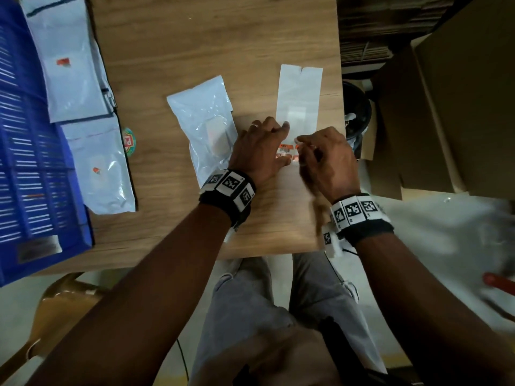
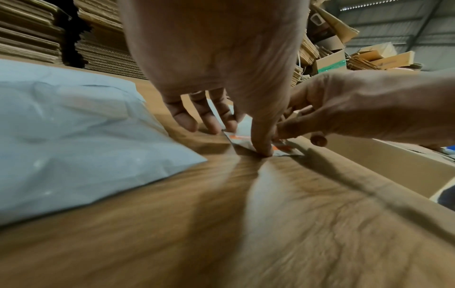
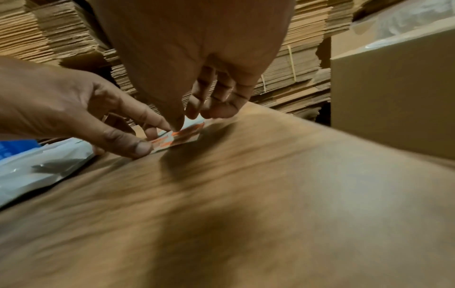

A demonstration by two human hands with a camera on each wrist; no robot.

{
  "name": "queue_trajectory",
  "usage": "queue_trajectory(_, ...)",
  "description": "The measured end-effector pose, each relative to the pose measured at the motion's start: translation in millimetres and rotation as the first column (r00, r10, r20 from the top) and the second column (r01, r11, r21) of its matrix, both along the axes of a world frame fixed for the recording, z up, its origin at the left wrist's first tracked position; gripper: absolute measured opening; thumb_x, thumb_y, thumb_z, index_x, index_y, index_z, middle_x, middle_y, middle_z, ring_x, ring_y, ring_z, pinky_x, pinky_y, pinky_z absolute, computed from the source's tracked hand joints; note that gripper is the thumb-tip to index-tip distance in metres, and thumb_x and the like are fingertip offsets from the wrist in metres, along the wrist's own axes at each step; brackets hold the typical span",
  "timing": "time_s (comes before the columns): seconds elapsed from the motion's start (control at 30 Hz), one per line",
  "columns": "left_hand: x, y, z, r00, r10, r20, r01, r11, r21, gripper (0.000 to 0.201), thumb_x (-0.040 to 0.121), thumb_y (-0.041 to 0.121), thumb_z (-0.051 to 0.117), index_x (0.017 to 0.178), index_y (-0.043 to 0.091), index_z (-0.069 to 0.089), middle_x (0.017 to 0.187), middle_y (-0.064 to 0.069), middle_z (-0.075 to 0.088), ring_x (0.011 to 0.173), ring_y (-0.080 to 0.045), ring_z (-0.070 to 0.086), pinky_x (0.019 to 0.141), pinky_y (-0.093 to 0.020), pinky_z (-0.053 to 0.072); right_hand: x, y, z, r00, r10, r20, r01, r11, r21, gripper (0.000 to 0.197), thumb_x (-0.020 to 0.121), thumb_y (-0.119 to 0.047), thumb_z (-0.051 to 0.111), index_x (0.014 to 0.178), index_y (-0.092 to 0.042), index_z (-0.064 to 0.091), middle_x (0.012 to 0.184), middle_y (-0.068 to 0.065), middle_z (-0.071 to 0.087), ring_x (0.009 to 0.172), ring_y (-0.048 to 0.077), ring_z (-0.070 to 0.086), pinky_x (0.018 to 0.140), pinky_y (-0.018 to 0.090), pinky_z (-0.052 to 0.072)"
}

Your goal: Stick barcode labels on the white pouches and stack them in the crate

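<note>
Orange-and-white barcode labels (image 1: 287, 151), sheet-bound

On the wooden table (image 1: 195, 37), the long white label backing strip (image 1: 299, 93) lies at about one o'clock, with the plump white plastic pouch (image 1: 203, 121) just beside it toward eleven. Both hands (image 1: 257, 149) (image 1: 328, 160) meet on the strip's near end. At nine o'clock the blue slatted plastic crate (image 1: 25, 151) sits on the table's edge, and two more white pouches (image 1: 69, 65) (image 1: 101, 168) lie against it.
</note>
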State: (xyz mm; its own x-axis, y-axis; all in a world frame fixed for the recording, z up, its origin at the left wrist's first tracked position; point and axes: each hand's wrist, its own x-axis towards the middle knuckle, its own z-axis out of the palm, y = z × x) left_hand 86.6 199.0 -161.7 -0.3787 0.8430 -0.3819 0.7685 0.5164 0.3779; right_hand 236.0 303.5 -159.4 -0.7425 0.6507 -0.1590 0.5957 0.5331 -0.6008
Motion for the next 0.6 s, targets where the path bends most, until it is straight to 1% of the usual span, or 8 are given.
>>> queue_trajectory(0.1, -1, 0, -2, 0.999, -0.031, -0.018, 0.031, 1.0, -0.002, 0.073, 0.089, 0.046, 0.069, 0.151, 0.021, 0.04, 0.137, -0.002, 0.047, 0.127, -0.029, 0.045, 0.102, -0.047, 0.045, -2, 9, 3, 0.981, 0.158, 0.11, -0.163, 0.986, 0.036, 0.032, 0.103, -0.033, 0.049, 0.128, -0.026, 0.068, 0.117, 0.001, 0.059, 0.112, 0.025, 0.055, 0.078, 0.045, 0.054)
queue_trajectory(0.23, -2, 1, -2, 0.998, -0.051, -0.026, 0.051, 0.999, -0.014, 0.073, 0.089, 0.045, 0.07, 0.151, 0.02, 0.04, 0.136, -0.004, 0.047, 0.125, -0.031, 0.046, 0.1, -0.049, 0.045, -5, 22, 7, 0.925, 0.308, 0.225, -0.336, 0.936, 0.101, 0.032, 0.102, -0.036, 0.048, 0.129, -0.029, 0.066, 0.12, 0.001, 0.057, 0.109, 0.026, 0.054, 0.073, 0.047, 0.055)
queue_trajectory(0.3, -2, 1, -2, 0.999, -0.047, -0.013, 0.047, 0.999, -0.023, 0.074, 0.089, 0.045, 0.07, 0.152, 0.021, 0.039, 0.137, -0.004, 0.047, 0.126, -0.031, 0.045, 0.1, -0.05, 0.045, -6, 26, 8, 0.9, 0.365, 0.237, -0.402, 0.906, 0.131, 0.031, 0.102, -0.035, 0.051, 0.127, -0.028, 0.068, 0.119, 0.001, 0.059, 0.105, 0.028, 0.054, 0.069, 0.047, 0.055)
queue_trajectory(0.4, -2, 1, -3, 0.999, -0.042, -0.007, 0.042, 0.998, -0.035, 0.075, 0.09, 0.046, 0.068, 0.153, 0.021, 0.038, 0.137, -0.005, 0.047, 0.127, -0.032, 0.044, 0.101, -0.048, 0.044, -5, 32, 6, 0.848, 0.457, 0.268, -0.511, 0.839, 0.187, 0.03, 0.103, -0.034, 0.052, 0.125, -0.024, 0.069, 0.118, 0.005, 0.063, 0.101, 0.031, 0.058, 0.066, 0.046, 0.055)
queue_trajectory(0.5, -3, 2, -3, 0.999, -0.039, 0.014, 0.04, 0.998, -0.05, 0.075, 0.091, 0.047, 0.065, 0.154, 0.021, 0.036, 0.138, -0.006, 0.046, 0.126, -0.032, 0.043, 0.101, -0.047, 0.042, -5, 39, 4, 0.799, 0.515, 0.309, -0.583, 0.789, 0.194, 0.033, 0.103, -0.036, 0.048, 0.126, -0.022, 0.067, 0.121, 0.005, 0.063, 0.102, 0.03, 0.061, 0.065, 0.045, 0.057)
queue_trajectory(0.6, -4, 2, -4, 0.999, -0.041, 0.015, 0.042, 0.998, -0.056, 0.075, 0.09, 0.048, 0.064, 0.154, 0.021, 0.036, 0.137, -0.007, 0.046, 0.125, -0.033, 0.044, 0.099, -0.048, 0.042, -4, 43, 6, 0.778, 0.54, 0.321, -0.612, 0.765, 0.199, 0.032, 0.102, -0.036, 0.049, 0.124, -0.023, 0.068, 0.12, 0.003, 0.065, 0.098, 0.029, 0.063, 0.063, 0.043, 0.055)
